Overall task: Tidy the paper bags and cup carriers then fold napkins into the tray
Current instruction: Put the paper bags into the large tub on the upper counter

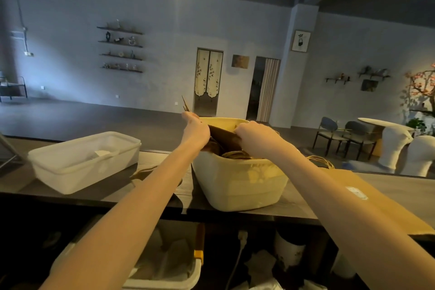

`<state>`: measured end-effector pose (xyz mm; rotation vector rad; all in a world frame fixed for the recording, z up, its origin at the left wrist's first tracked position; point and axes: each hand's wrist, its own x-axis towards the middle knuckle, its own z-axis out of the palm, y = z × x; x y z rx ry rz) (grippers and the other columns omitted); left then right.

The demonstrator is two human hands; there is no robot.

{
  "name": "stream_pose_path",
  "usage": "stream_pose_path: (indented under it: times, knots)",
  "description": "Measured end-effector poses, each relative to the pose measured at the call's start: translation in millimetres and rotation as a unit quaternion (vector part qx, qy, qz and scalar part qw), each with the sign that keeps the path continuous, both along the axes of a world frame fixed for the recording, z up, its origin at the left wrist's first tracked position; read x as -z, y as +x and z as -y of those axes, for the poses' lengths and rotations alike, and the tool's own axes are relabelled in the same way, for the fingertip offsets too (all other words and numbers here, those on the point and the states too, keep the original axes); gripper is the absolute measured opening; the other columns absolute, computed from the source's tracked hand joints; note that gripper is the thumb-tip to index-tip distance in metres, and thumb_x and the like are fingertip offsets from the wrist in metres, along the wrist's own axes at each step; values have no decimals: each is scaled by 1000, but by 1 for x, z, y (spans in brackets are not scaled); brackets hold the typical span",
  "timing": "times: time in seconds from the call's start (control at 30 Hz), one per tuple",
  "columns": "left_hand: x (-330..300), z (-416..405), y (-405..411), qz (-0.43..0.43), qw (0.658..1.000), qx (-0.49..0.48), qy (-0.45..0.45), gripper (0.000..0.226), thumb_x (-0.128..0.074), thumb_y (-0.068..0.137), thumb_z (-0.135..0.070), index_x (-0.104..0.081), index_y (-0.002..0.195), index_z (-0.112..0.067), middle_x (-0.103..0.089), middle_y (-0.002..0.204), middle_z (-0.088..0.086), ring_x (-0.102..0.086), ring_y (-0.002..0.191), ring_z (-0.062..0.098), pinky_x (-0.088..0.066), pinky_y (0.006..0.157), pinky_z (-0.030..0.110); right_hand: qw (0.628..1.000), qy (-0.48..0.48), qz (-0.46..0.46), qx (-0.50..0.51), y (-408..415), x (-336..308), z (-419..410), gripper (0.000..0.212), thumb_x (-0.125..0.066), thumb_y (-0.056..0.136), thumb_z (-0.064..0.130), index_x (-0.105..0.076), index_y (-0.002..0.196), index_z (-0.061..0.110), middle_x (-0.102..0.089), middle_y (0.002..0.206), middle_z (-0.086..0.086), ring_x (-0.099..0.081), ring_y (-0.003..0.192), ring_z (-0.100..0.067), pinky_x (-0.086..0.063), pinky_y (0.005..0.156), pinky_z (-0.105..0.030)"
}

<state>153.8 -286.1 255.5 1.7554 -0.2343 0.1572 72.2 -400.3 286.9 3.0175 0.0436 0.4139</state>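
Observation:
A cream plastic bin (pixel 237 186) stands on the dark counter (pixel 294 207) in front of me. Both my hands are over its open top. My left hand (pixel 196 130) and my right hand (pixel 253 135) each grip an edge of a brown paper bag (pixel 223 138) standing inside the bin. Coiled twine handles of other bags show below it. Another flat brown paper bag (pixel 367 198) lies on the counter at the right, under my right forearm. A white tray (pixel 77 165) with a folded white napkin (pixel 103 153) inside sits at the left.
A brown piece (pixel 146 173) lies on the counter between tray and bin, partly under my left arm. Under the counter stand a white bin (pixel 164 275) with papers and a cable. Chairs and a white table (pixel 381 132) are beyond the counter at the right.

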Motion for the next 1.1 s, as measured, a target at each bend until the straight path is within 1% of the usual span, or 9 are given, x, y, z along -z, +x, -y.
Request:
stream_pose_path:
  times: [0.07, 0.17, 0.33, 0.5, 0.63, 0.73, 0.9, 0.97, 1.1]
  knots:
    - [-1, -2, -1, 28, 1000, 3, 3, 30, -33, 99, -8, -25, 125, -20, -44, 108, 7, -50, 82, 13, -50, 70, 23, 999, -28, 15, 13, -1, -6, -4, 28, -51, 96, 15, -57, 123, 8, -57, 96, -5, -56, 86, -16, -48, 83, -25]
    - [-5, -3, 0, 35, 998, 20, 52, 25, -32, 100, -11, -35, 124, -16, -48, 114, 9, -51, 94, 19, -52, 79, 32, 998, -53, 23, 18, -1, -12, -12, 28, -53, 96, 17, -59, 121, 8, -54, 89, -4, -54, 79, -14, -46, 76, -22]
    - [2, -4, 0, 25, 997, -4, 70, 28, -30, 101, -20, -33, 129, -15, -48, 107, 8, -49, 77, 12, -44, 57, 22, 995, -31, -91, 2, -2, -1, -17, 30, -44, 100, 18, -52, 126, 6, -59, 118, -10, -56, 112, -25, -43, 99, -33]
    - [3, -6, 4, 70, 986, -27, 152, 31, -34, 99, -28, -57, 112, -13, -59, 100, 4, -56, 91, 17, -49, 86, 37, 979, 77, -188, -12, 6, -6, -2, 34, -45, 99, 21, -54, 130, 10, -61, 118, -11, -58, 108, -23, -46, 97, -30]
    - [-11, -1, -11, 180, 967, -93, 155, 23, -40, 97, -32, -59, 94, -19, -54, 80, -4, -54, 78, 13, -49, 77, 32, 969, 221, -87, -68, -1, -14, 16, 30, -47, 98, 20, -57, 126, 13, -62, 108, -2, -59, 93, -12, -49, 85, -23]
    - [-27, 18, -32, 230, 962, -59, 132, 25, -41, 97, -31, -61, 94, -17, -56, 83, -4, -53, 76, 12, -46, 71, 29, 960, 266, 24, -81, -12, -17, 33, 25, -47, 98, 19, -63, 116, 14, -64, 96, 3, -60, 90, -11, -51, 87, -26]
    - [-31, 64, -75, 221, 967, 116, 59, 25, -41, 98, -21, -61, 94, -8, -49, 64, -2, -45, 56, 7, -35, 52, 19, 946, 270, 179, -33, -37, -8, 78, 22, -46, 98, 22, -65, 107, 17, -65, 90, 5, -61, 82, -10, -50, 76, -22]
    - [-24, 80, -87, 217, 963, 148, 65, 23, -40, 99, -20, -59, 92, -10, -48, 64, -3, -45, 56, 7, -35, 51, 17, 941, 273, 202, -9, -46, 0, 97, 20, -46, 98, 22, -65, 104, 18, -63, 86, 7, -60, 78, -6, -47, 69, -20]
    - [-5, 132, -112, 141, 959, 238, 57, 21, -41, 98, -19, -58, 98, -8, -50, 65, 0, -48, 55, 10, -43, 49, 19, 929, 290, 216, 78, -73, 24, 145, 20, -45, 97, 20, -65, 101, 19, -63, 88, 6, -60, 83, -12, -46, 69, -24]
